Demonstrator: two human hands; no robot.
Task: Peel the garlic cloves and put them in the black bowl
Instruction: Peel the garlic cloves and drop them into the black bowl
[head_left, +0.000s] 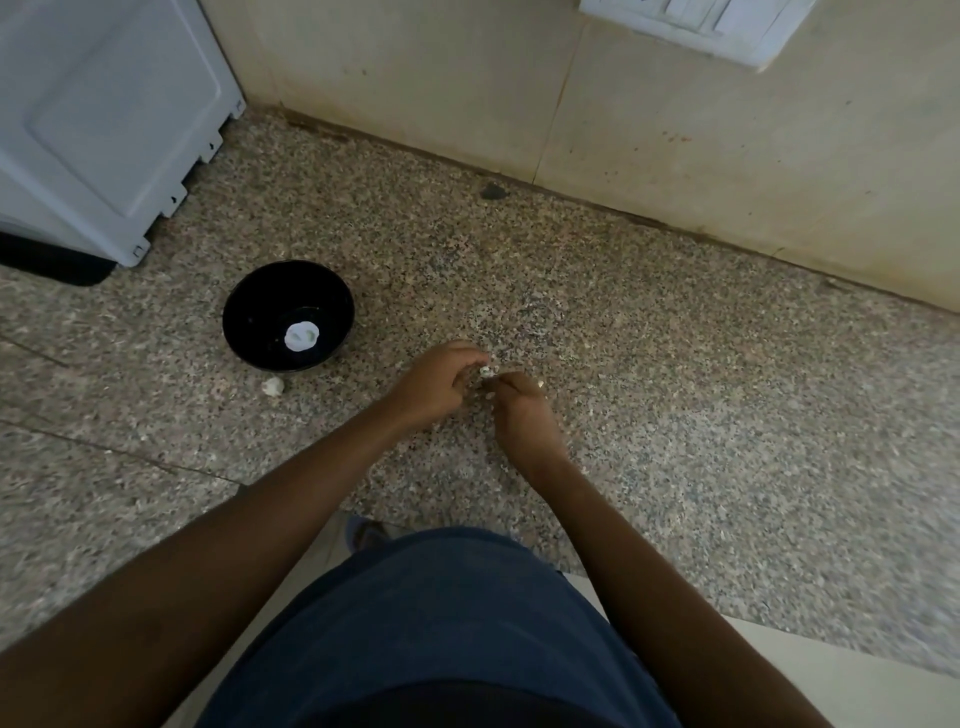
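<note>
Speckled granite countertop (649, 364) fills mid-frame. Black bowl (289, 316) stands at left of centre. Pale garlic piece (273, 386) lies just below the bowl. White appliance (98, 119) sits upper left.

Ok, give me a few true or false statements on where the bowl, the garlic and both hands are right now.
1. The black bowl stands on the speckled counter, left of both hands. True.
2. The bowl is empty. False: something white lies at its bottom; whether it is peeled garlic I cannot tell.
3. The left hand and the right hand meet around a small white garlic clove. True.
4. The right hand is reaching into the bowl. False: it is by the left hand, well right of the bowl.
5. A white garlic piece lies on the counter just in front of the bowl. True.
</note>
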